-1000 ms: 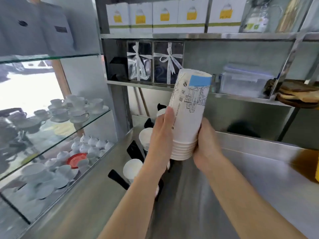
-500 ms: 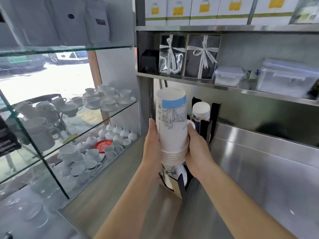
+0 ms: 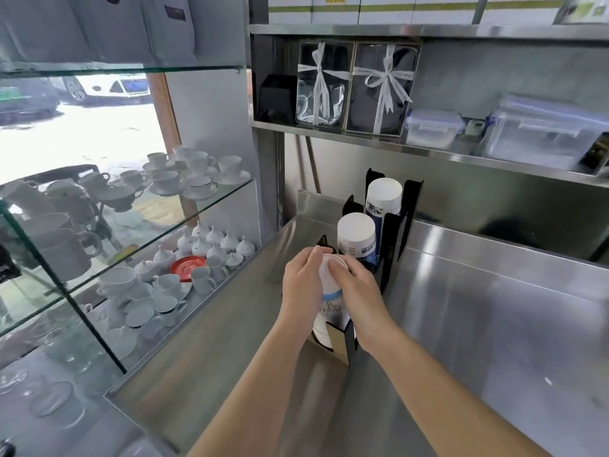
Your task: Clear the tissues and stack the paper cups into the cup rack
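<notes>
A stack of white paper cups (image 3: 330,301) with a blue band and line drawing stands upside down in the nearest slot of the black cup rack (image 3: 392,239) on the steel counter. My left hand (image 3: 301,285) wraps its left side and my right hand (image 3: 357,291) its right side, thumbs resting on the top cup's base. Two more upturned cup stacks fill the slots behind: a middle stack (image 3: 356,234) and a far stack (image 3: 384,196). No tissues are in view.
A steel counter (image 3: 478,324) spreads to the right, with a raised back ledge. A steel shelf (image 3: 428,150) above the rack holds ribboned gift boxes and plastic containers. A glass display case (image 3: 164,242) with white teaware stands to the left.
Both hands brought the cup stack down from chest height into the rack's nearest slot. The view has tilted down and to the left.
</notes>
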The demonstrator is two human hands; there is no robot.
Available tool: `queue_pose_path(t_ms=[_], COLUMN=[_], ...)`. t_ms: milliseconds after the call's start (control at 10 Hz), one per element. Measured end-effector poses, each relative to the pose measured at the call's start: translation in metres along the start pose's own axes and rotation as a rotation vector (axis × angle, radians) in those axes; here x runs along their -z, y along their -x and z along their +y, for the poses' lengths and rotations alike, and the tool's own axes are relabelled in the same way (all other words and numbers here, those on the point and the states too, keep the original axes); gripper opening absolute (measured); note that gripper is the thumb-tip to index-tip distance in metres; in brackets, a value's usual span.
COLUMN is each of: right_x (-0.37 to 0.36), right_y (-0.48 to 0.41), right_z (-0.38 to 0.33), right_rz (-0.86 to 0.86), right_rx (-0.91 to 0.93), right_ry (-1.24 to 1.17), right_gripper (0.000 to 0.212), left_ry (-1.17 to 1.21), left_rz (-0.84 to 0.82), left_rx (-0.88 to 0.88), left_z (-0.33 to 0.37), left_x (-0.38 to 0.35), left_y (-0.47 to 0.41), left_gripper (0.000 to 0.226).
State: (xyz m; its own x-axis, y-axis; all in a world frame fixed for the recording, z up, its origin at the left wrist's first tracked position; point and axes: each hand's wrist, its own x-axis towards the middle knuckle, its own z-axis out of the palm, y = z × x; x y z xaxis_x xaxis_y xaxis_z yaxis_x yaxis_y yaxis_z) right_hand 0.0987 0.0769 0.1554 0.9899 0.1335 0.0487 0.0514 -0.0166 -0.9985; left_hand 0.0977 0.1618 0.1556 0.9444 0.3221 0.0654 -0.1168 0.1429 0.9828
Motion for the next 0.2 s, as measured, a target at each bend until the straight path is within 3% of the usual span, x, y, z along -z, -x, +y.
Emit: queue_pose_path(t_ms=[200], right_x=[0.0013], right_y=[-0.0027], right_z=[0.0007], right_rz=[-0.034], right_rx=[0.023], right_ry=[0.046], right_gripper=[0.017], left_ry=[-0.034], left_rz=[-0.010], left_rx=[-0.018], left_z=[-0.0011], left_x=[0.0031], left_y=[0.0001], left_gripper=[0.032])
